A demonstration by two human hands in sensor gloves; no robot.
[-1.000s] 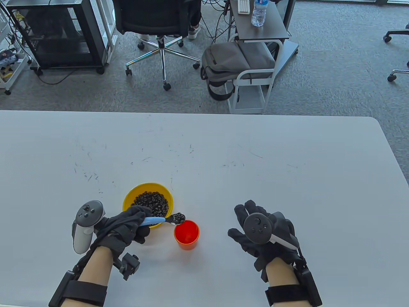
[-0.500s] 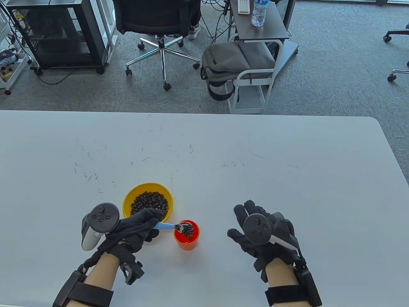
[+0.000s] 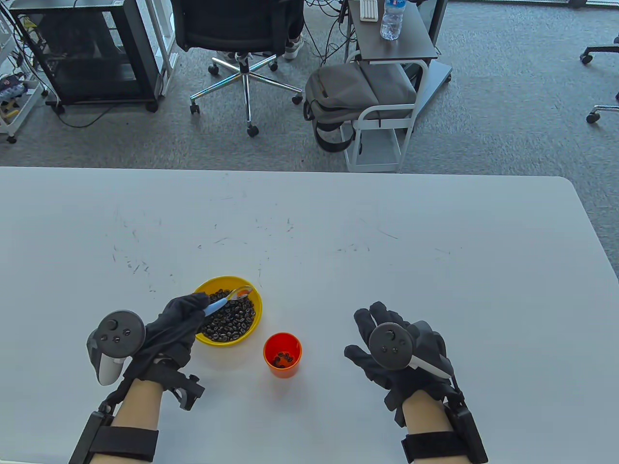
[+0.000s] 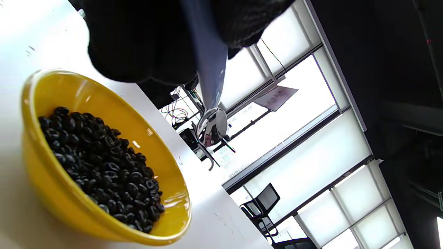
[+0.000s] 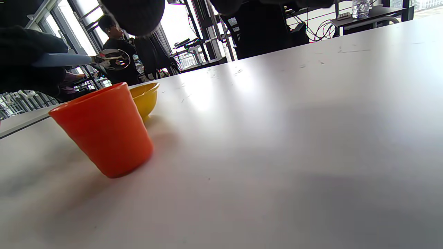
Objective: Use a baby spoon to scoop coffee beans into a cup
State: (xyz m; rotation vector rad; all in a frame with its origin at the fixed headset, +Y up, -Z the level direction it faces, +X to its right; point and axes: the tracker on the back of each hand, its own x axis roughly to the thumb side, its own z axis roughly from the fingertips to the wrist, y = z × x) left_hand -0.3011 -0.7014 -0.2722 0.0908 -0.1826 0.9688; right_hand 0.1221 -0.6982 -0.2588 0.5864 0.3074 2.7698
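My left hand [image 3: 181, 316] grips the blue handle of a baby spoon [image 3: 227, 299]. Its metal bowl, with no beans in it, hovers over the far side of the yellow bowl [image 3: 200, 290] of coffee beans [image 3: 229, 319]. The spoon [image 4: 211, 114] also shows above the yellow bowl [image 4: 69, 204] in the left wrist view. The orange cup [image 3: 282, 355] stands right of the bowl with a few beans at its bottom. It also shows in the right wrist view [image 5: 104, 135]. My right hand [image 3: 387, 345] rests flat on the table, right of the cup, holding nothing.
The white table [image 3: 387, 241] carries only the bowl and cup. Beyond its far edge are an office chair [image 3: 242, 34], a grey backpack [image 3: 358, 92] on a white cart and a black cabinet [image 3: 87, 53].
My left hand carried the loaded spoon over the orange cup and tipped the beans in. It then swung back left, and the spoon now hangs over the yellow bowl. My right hand stayed still.
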